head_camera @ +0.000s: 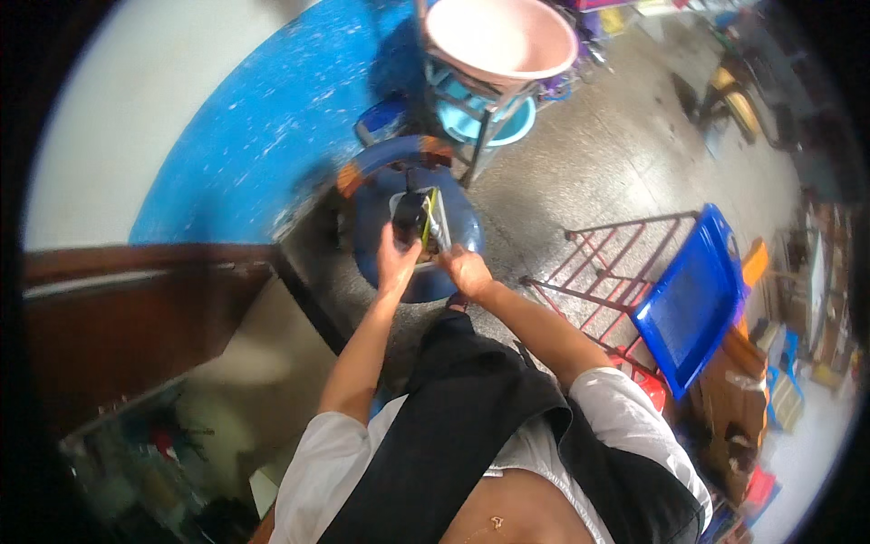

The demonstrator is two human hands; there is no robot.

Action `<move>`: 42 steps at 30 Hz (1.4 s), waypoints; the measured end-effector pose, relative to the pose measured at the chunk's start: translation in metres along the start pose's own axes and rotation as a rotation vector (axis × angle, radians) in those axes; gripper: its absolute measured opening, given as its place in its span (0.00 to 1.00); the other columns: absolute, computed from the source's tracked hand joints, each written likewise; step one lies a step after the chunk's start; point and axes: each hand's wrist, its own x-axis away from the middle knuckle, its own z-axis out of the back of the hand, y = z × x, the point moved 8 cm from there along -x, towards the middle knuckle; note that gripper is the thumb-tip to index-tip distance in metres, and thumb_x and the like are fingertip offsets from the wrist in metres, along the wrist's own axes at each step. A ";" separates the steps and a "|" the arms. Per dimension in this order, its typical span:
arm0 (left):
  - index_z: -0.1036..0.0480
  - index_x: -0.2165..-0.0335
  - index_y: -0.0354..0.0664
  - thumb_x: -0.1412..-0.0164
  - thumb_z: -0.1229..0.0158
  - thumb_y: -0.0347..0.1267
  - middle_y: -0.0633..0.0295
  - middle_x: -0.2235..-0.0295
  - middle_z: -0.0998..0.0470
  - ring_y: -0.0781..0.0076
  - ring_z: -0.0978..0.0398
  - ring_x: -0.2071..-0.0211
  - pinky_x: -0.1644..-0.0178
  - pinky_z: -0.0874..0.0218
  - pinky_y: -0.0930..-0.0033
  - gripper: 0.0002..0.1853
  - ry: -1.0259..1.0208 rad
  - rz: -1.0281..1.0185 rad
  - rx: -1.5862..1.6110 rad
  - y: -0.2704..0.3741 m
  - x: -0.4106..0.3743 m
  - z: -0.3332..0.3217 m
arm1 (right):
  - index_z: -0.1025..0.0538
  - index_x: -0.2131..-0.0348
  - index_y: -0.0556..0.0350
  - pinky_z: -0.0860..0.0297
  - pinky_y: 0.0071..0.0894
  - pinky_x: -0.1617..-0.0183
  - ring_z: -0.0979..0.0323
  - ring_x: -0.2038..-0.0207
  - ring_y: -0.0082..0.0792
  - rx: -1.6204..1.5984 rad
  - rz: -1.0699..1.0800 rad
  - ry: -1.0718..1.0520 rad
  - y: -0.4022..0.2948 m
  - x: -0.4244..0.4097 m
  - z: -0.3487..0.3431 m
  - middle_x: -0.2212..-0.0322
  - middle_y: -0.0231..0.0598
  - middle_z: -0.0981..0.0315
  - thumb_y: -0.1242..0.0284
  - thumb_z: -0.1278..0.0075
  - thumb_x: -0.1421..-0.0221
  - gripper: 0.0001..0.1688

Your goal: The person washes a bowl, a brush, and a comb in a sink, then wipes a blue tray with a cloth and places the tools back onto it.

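Observation:
A blue chair [374, 262] with a curved blue-and-orange backrest stands in front of me. Over its seat is a shallow pale-rimmed container [445, 207], blurred, so I cannot tell whether it rests there. Within its outline, my left hand [395, 262] grips a dark, smooth object [410, 214] whose kind is unclear. My right hand [466, 270] is closed around the near end of a slim, light grey object [439, 230]. Between the two lies a yellow-green strip [428, 217]. My fingers hide the near side of the container.
A pink basin [503, 71] sits on a metal rack [484, 132], with a light-blue basin [520, 126] below. On the right, a blue plastic tray [693, 299] leans at a red metal rack [598, 262]. Cardboard [720, 408] lies behind it. A brown ledge [149, 272] runs along the left.

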 end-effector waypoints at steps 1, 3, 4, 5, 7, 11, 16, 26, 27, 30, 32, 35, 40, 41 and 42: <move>0.42 0.52 0.35 0.53 0.43 0.22 0.61 0.62 0.30 0.73 0.32 0.64 0.55 0.41 0.71 0.27 -0.050 -0.060 -0.002 0.009 -0.002 -0.004 | 0.29 0.69 0.55 0.31 0.39 0.68 0.29 0.71 0.47 0.018 0.030 0.017 -0.002 0.006 0.021 0.72 0.49 0.33 0.72 0.55 0.54 0.09; 0.41 0.52 0.36 0.51 0.44 0.22 0.61 0.61 0.31 0.74 0.33 0.61 0.53 0.42 0.73 0.26 -0.130 -0.075 0.051 0.035 0.008 -0.019 | 0.31 0.68 0.54 0.31 0.37 0.70 0.29 0.73 0.44 0.032 0.080 0.074 -0.003 0.037 0.064 0.74 0.45 0.33 0.74 0.55 0.57 0.11; 0.42 0.52 0.34 0.51 0.45 0.23 0.59 0.61 0.31 0.74 0.33 0.61 0.54 0.42 0.73 0.26 -0.187 -0.067 0.185 0.059 0.017 -0.033 | 0.32 0.68 0.54 0.31 0.37 0.69 0.30 0.72 0.43 0.055 0.069 0.126 -0.001 0.055 0.092 0.74 0.44 0.34 0.74 0.55 0.57 0.11; 0.42 0.52 0.33 0.50 0.45 0.23 0.58 0.62 0.31 0.74 0.32 0.60 0.55 0.41 0.73 0.26 -0.248 -0.051 0.311 0.083 0.027 -0.047 | 0.32 0.67 0.54 0.32 0.37 0.69 0.30 0.71 0.43 0.077 0.059 0.180 0.000 0.075 0.121 0.75 0.43 0.35 0.74 0.55 0.57 0.12; 0.43 0.52 0.32 0.49 0.47 0.22 0.57 0.60 0.31 0.74 0.33 0.59 0.53 0.43 0.73 0.24 -0.294 -0.176 0.297 0.131 0.037 -0.077 | 0.33 0.67 0.55 0.32 0.37 0.69 0.31 0.69 0.42 0.126 -0.074 0.204 0.016 0.116 0.165 0.76 0.42 0.37 0.73 0.55 0.57 0.12; 0.40 0.55 0.31 0.46 0.47 0.28 0.58 0.60 0.31 0.73 0.33 0.60 0.53 0.44 0.72 0.20 -0.411 -0.420 0.196 0.227 0.063 -0.155 | 0.33 0.67 0.55 0.33 0.41 0.72 0.32 0.73 0.44 0.139 -0.305 0.330 0.040 0.222 0.253 0.76 0.44 0.38 0.73 0.56 0.54 0.11; 0.37 0.58 0.33 0.42 0.51 0.30 0.61 0.66 0.30 0.77 0.34 0.65 0.60 0.42 0.75 0.14 -0.619 -0.485 0.373 0.306 0.092 -0.285 | 0.35 0.72 0.57 0.35 0.43 0.75 0.33 0.76 0.47 0.197 -0.597 0.503 0.073 0.358 0.310 0.79 0.45 0.39 0.73 0.52 0.54 0.09; 0.38 0.57 0.34 0.51 0.43 0.37 0.49 0.62 0.28 0.56 0.30 0.59 0.54 0.40 0.61 0.25 -0.698 -0.425 -0.230 0.289 0.130 -0.556 | 0.33 0.74 0.58 0.34 0.43 0.75 0.31 0.78 0.49 0.215 -0.741 0.485 0.163 0.512 0.351 0.82 0.47 0.34 0.66 0.52 0.50 0.13; 0.39 0.55 0.35 0.52 0.42 0.38 0.48 0.59 0.31 0.56 0.33 0.56 0.52 0.43 0.61 0.28 -0.611 -0.563 -0.272 0.290 0.133 -0.563 | 0.33 0.74 0.57 0.34 0.43 0.74 0.31 0.77 0.49 0.205 -0.722 0.475 0.173 0.518 0.348 0.82 0.47 0.34 0.66 0.52 0.50 0.13; 0.46 0.47 0.39 0.56 0.38 0.36 0.46 0.47 0.45 0.55 0.49 0.44 0.41 0.55 0.60 0.39 -0.576 -0.909 -0.227 0.314 0.180 -0.575 | 0.34 0.73 0.57 0.34 0.43 0.74 0.31 0.77 0.49 0.203 -0.677 0.454 0.195 0.539 0.345 0.81 0.47 0.34 0.67 0.51 0.51 0.12; 0.35 0.56 0.38 0.62 0.39 0.28 0.52 0.55 0.33 0.53 0.38 0.50 0.45 0.48 0.59 0.29 -0.832 -1.316 -0.044 0.378 0.254 -0.557 | 0.34 0.74 0.56 0.33 0.43 0.75 0.31 0.77 0.49 0.170 -0.631 0.469 0.204 0.552 0.344 0.81 0.47 0.34 0.68 0.51 0.53 0.11; 0.29 0.64 0.42 0.60 0.43 0.30 0.56 0.61 0.28 0.58 0.33 0.55 0.52 0.42 0.59 0.19 -1.389 -1.781 -0.294 0.366 0.341 -0.560 | 0.32 0.73 0.55 0.33 0.42 0.76 0.30 0.77 0.46 0.155 -0.628 0.373 0.213 0.557 0.342 0.81 0.46 0.34 0.67 0.52 0.52 0.10; 0.28 0.66 0.48 0.56 0.48 0.36 0.64 0.65 0.27 0.67 0.30 0.60 0.55 0.44 0.60 0.14 -1.346 -2.044 -0.869 0.267 0.345 -0.618 | 0.31 0.72 0.55 0.33 0.41 0.73 0.30 0.75 0.45 0.268 -0.453 0.389 0.202 0.539 0.353 0.80 0.44 0.35 0.70 0.52 0.53 0.08; 0.28 0.68 0.50 0.58 0.46 0.38 0.67 0.68 0.26 0.69 0.29 0.63 0.58 0.43 0.60 0.13 -1.314 -2.101 -0.884 0.249 0.342 -0.634 | 0.31 0.72 0.55 0.33 0.41 0.73 0.30 0.75 0.45 0.242 -0.458 0.394 0.205 0.539 0.354 0.80 0.44 0.35 0.69 0.52 0.53 0.09; 0.28 0.69 0.50 0.58 0.46 0.38 0.67 0.69 0.26 0.68 0.28 0.64 0.59 0.43 0.60 0.12 -1.319 -2.149 -0.929 0.248 0.352 -0.640 | 0.31 0.72 0.55 0.33 0.41 0.73 0.31 0.74 0.45 0.214 -0.482 0.393 0.212 0.546 0.351 0.79 0.44 0.35 0.69 0.52 0.53 0.09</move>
